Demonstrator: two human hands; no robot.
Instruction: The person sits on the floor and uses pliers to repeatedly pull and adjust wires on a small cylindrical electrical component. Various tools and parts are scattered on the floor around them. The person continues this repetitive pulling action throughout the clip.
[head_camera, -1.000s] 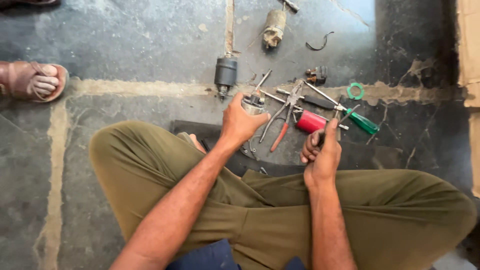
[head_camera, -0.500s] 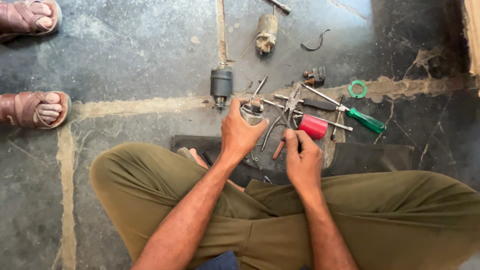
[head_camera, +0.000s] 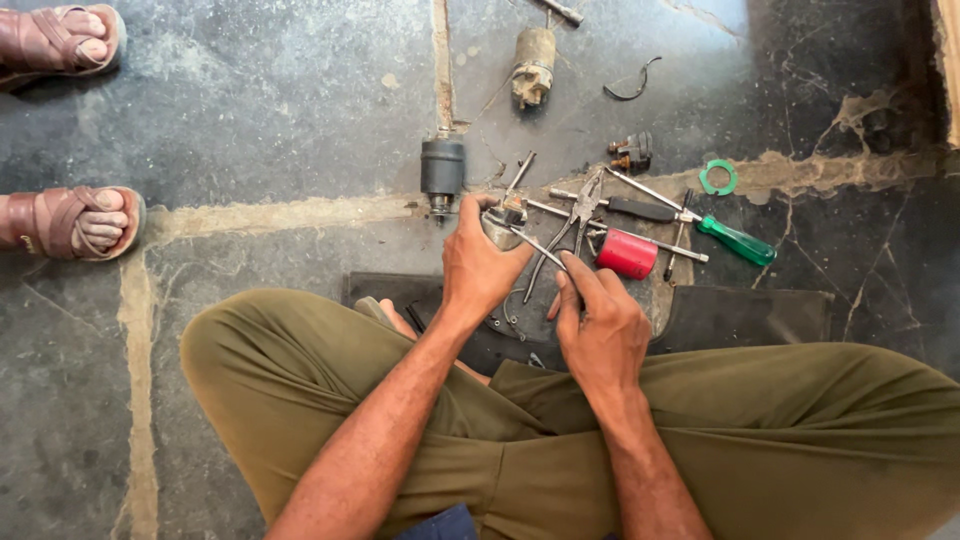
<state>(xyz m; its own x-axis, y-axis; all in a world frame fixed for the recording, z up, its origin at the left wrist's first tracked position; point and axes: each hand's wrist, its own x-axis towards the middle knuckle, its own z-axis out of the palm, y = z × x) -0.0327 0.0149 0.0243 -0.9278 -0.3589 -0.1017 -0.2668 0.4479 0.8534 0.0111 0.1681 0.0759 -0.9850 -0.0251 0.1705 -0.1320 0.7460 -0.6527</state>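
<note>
sitting cross-legged on the stone floor (head_camera: 250, 110), the person works a small metal part (head_camera: 503, 222) held just past the knees. the left hand (head_camera: 478, 268) has its grip closed around that part, fingers wrapped over it so most of it is hidden. the right hand (head_camera: 600, 330) pinches a thin metal rod tool (head_camera: 535, 245) in a narrow grip, its tip angled up and left into the part.

judging from this, the step in hand is prying or picking at something inside the held part; what exactly the tip meets cannot be made out. the next move seems to call for a steady left hold while the rod is levered or pushed in carefully, since a slip would send the tip toward the left fingers.

just beyond the hands lie pliers (head_camera: 578, 215), a red cylinder (head_camera: 627, 253), a green-handled screwdriver (head_camera: 735, 240) and a green ring (head_camera: 717, 177). a dark cylindrical motor piece (head_camera: 442, 168) stands near the left hand, another worn cylinder (head_camera: 533, 62) farther off. sandalled feet (head_camera: 75, 220) of someone else stand well apart on the left.
</note>
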